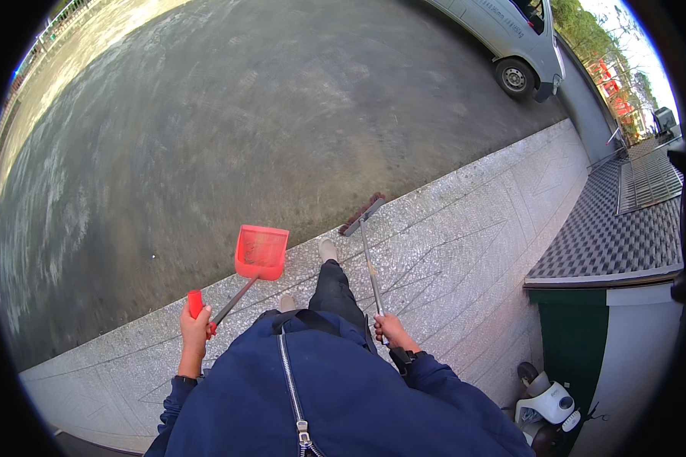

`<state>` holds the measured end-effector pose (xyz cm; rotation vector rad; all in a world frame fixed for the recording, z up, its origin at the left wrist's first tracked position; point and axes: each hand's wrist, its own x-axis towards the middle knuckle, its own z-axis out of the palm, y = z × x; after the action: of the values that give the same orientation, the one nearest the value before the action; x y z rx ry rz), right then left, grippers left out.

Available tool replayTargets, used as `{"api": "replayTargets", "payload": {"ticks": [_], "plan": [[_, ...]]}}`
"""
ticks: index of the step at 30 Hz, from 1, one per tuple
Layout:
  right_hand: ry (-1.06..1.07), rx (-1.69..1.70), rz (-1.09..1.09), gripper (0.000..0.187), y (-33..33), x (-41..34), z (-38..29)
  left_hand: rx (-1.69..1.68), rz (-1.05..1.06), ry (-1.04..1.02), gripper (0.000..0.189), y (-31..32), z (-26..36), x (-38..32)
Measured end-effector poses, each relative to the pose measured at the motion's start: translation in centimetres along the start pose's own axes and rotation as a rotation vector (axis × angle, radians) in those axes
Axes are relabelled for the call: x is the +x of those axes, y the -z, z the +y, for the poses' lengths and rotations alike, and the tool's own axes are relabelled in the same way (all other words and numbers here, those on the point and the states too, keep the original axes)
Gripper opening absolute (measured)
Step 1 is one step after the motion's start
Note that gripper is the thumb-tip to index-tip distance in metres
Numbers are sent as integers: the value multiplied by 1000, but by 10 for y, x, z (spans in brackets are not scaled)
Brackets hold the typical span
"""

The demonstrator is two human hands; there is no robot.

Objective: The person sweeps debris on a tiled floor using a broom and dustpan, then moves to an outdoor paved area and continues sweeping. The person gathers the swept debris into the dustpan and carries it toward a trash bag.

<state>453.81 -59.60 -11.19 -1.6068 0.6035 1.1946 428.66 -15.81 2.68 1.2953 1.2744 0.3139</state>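
Note:
My left hand (195, 329) is closed around the red grip (195, 304) of a long-handled dustpan. Its red plastic pan (261, 251) is ahead and to the right of that hand, over the edge of the speckled paving. My right hand (390, 331) grips the metal handle (373, 274) of a push broom. The broom head (363, 216), a grey bar with dark red bristles, lies at the border between the pale paving and the dark ground, just beyond my forward shoe (328, 250).
A pale paved strip (463, 223) runs diagonally beside dark concrete ground (206, 125). A silver van (514, 34) stands at the upper right. At the lower right, a white scooter (549, 403) is near a green and white wall (571, 337). A metal grating (650, 177) lies at the right.

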Motion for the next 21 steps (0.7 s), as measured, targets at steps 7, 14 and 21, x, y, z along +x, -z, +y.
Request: {"api": "replayTargets", "payload": {"ticks": [7,14,21], "plan": [[-40,-339,23,19,41,103,-154,-78,351,113,16,-54,4,-17],[61,-851,156,19,115,232,-290,-152,665,194,14,-80,6,-63],[494,-2263,-501,16,29,331,-316,-240,894,300,13,-92,-24,-126]]}}
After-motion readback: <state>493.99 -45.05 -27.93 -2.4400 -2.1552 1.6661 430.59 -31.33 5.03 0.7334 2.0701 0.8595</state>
